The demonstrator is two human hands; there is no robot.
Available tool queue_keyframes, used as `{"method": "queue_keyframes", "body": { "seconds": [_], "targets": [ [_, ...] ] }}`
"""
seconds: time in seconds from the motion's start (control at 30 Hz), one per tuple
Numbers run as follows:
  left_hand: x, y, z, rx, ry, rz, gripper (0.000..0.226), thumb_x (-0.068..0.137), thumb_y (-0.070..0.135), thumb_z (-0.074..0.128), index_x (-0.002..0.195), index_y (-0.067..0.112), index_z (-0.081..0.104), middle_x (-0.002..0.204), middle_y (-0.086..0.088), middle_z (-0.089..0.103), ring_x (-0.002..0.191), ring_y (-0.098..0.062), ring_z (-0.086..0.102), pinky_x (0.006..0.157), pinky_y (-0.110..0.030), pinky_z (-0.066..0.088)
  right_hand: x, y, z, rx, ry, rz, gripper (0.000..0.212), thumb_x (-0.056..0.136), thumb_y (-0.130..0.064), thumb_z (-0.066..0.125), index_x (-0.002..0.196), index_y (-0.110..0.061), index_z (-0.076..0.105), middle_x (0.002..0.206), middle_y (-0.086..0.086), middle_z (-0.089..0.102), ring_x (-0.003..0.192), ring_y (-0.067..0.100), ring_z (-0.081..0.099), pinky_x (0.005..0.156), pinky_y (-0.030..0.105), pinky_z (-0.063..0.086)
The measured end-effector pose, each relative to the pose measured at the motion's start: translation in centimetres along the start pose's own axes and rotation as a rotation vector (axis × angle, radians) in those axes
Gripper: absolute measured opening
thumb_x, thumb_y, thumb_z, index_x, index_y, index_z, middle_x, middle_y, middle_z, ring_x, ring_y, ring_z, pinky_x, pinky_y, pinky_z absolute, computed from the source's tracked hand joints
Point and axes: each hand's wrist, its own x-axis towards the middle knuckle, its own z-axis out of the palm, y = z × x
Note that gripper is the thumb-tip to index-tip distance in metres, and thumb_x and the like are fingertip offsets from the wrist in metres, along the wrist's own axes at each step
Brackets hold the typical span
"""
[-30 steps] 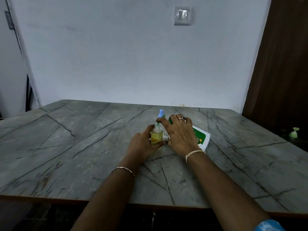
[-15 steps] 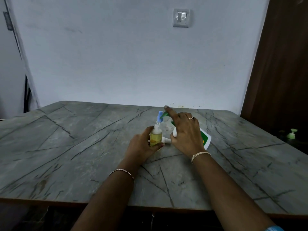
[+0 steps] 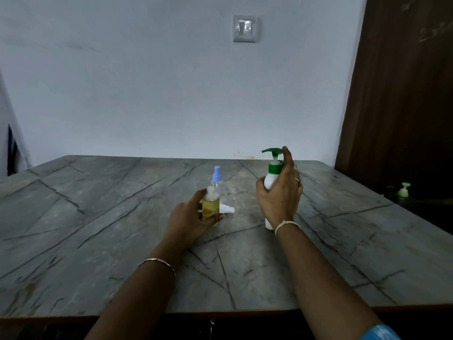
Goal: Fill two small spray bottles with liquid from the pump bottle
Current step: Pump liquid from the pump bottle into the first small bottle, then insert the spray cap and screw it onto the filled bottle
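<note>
A white pump bottle (image 3: 270, 180) with a green pump head stands upright on the grey marble table (image 3: 98, 217). My right hand (image 3: 279, 195) grips its body, with the forefinger raised beside the pump head. A small clear spray bottle with yellow liquid (image 3: 210, 207) stands open-topped at the table's middle, and my left hand (image 3: 191, 217) holds it from the left. Its white spray cap (image 3: 226, 209) lies on the table just to its right. Behind it stands a second small clear bottle with a blue spray cap (image 3: 216, 177).
The table's far edge meets a pale wall with a switch plate (image 3: 244, 28). A dark wooden panel (image 3: 402, 94) stands at the right, and a small green and white pump bottle (image 3: 404, 189) sits low beyond the table's right edge.
My right hand has raised the pump bottle from lying tilted next to the small bottles to upright, further right. My left hand has stayed on the yellow bottle.
</note>
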Motion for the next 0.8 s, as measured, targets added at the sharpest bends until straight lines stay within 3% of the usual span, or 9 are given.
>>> {"method": "queue_keyframes", "body": {
  "seconds": [0.1,0.23,0.33,0.53,0.7,0.8],
  "targets": [
    [0.0,0.0,-0.1,0.004,-0.020,-0.007,0.080,0.071,0.049,0.075,0.139,0.026,0.039,0.115,-0.004,0.068,0.096,-0.017,0.066,0.083,-0.029,0.052,0.0,0.2,0.0,0.049,0.012,0.010,0.085,0.074,-0.010,0.067,0.147,-0.025,0.026,0.128,0.000,0.053,0.117,0.020,0.050,0.103,0.041,0.038],
    [-0.2,0.3,0.0,0.005,-0.020,-0.008,0.080,0.071,0.048,0.076,0.139,0.025,0.039,0.117,-0.004,0.067,0.097,-0.017,0.066,0.083,-0.028,0.051,-0.1,0.5,0.1,0.132,0.033,0.028,0.082,0.075,-0.006,0.065,0.146,-0.026,0.028,0.135,0.002,0.045,0.117,0.017,0.047,0.089,0.029,0.044],
    [-0.2,0.2,-0.1,0.016,-0.016,-0.011,0.080,0.070,0.049,0.076,0.138,0.026,0.040,0.115,-0.004,0.068,0.096,-0.016,0.066,0.083,-0.029,0.052,0.0,0.8,0.2,0.164,0.073,0.039,0.077,0.072,-0.004,0.067,0.140,-0.022,0.035,0.128,0.005,0.045,0.111,0.018,0.050,0.086,0.031,0.049],
    [-0.2,0.2,-0.2,-0.017,-0.013,-0.028,0.079,0.068,0.048,0.078,0.136,0.027,0.043,0.113,-0.002,0.069,0.094,-0.015,0.067,0.083,-0.027,0.052,-0.1,1.2,-0.3,0.188,0.132,0.084,0.065,0.070,-0.004,0.069,0.129,-0.015,0.046,0.117,0.006,0.051,0.100,0.014,0.051,0.077,0.020,0.040],
    [-0.3,0.3,-0.2,-0.054,-0.020,-0.050,0.074,0.068,0.044,0.080,0.132,0.024,0.048,0.114,0.000,0.067,0.091,-0.010,0.064,0.078,-0.020,0.046,-0.4,1.4,-0.3,0.178,0.113,0.054,0.073,0.069,-0.016,0.075,0.133,-0.014,0.040,0.123,0.006,0.048,0.110,0.018,0.050,0.088,0.037,0.050],
    [-0.1,0.4,-0.3,-0.107,-0.022,-0.113,0.066,0.066,0.042,0.082,0.123,0.020,0.056,0.110,0.000,0.068,0.087,-0.007,0.061,0.080,-0.022,0.049,-0.5,1.1,-0.3,0.155,0.164,0.000,0.081,0.072,-0.031,0.071,0.139,-0.015,0.029,0.133,0.010,0.042,0.125,0.025,0.039,0.102,0.050,0.040]
  ]
}}
